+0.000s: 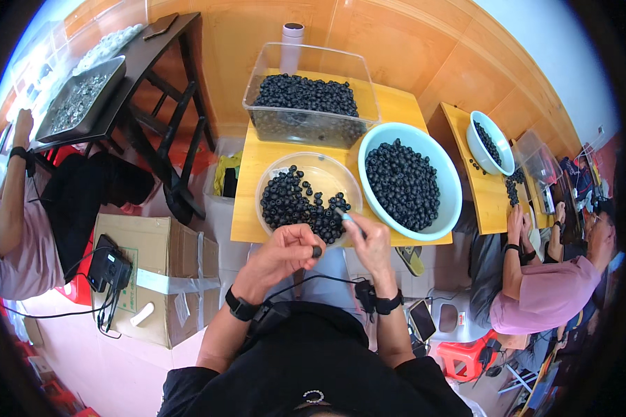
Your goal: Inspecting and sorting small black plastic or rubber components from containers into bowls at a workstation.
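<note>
My left hand [289,250] pinches a small black round piece [317,251] between thumb and fingertips, just in front of the round clear tray [261,182]. Over the tray's near right rim is my right hand [373,243], its fingers closed around a small object with a pale blue part [346,216], too small to name. Loose black ring-shaped pieces [285,198] lie in the tray, several showing a hole in the middle. To the right, a light blue basin [450,182] holds a heap of similar black pieces.
Behind the tray stands a clear rectangular bin [257,115] of black pieces, with a lilac bottle [291,52] beyond it. A cardboard box [181,278] stands left of the yellow table [247,201]. Other people sit at both sides; a second blue basin [476,142] is at right.
</note>
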